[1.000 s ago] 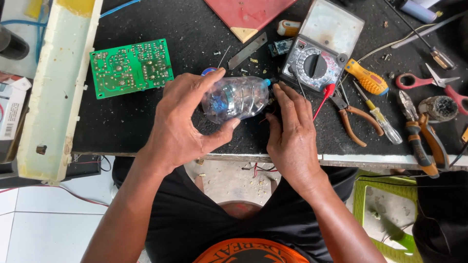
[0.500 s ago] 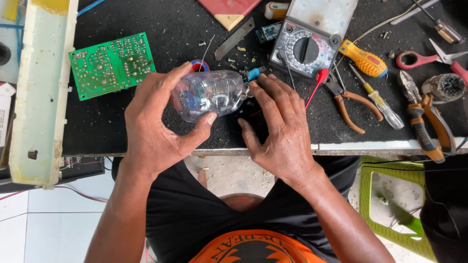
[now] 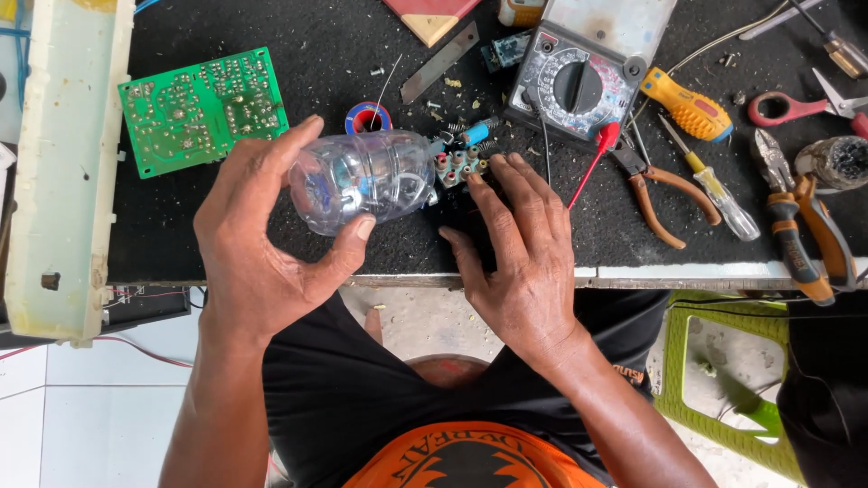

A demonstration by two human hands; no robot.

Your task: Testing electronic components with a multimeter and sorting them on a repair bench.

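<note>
One clear bottle [image 3: 366,183], lying on its side on the black mat [image 3: 307,54], near the front edge of the bench. Left hand [image 3: 262,239] was half closed around it: thumb under the near side, fingers curled over the far side, bottle gripped. Mouth end of the bottle pointed at a small part [image 3: 457,167] with a row of red-tipped pins and a blue-capped piece beside it.

Right hand [image 3: 520,253] lay flat and nearly fully open, palm down on the mat, fingertips touching that part. It pressed rather than gripped; whether anything sat under the palm, couldn't tell.

Count of the rest:
- one green board [image 3: 203,108], left of the bottle, solder side up
- one solder spool [image 3: 368,117], just behind the bottle
- one meter [image 3: 579,77], with a red probe [image 3: 599,149] lying in front of it
- two screwdrivers: one stubby, orange handle [image 3: 687,104]; one slim, clear handle [image 3: 719,194]
- two pliers: one [image 3: 655,194] with brown grips, one [image 3: 800,230] with orange-black grips
- one pair of red scissors [image 3: 796,104], far right
- one metal blade [image 3: 440,61], behind the spool
- one long cream housing [image 3: 68,172] down the left edge
</note>
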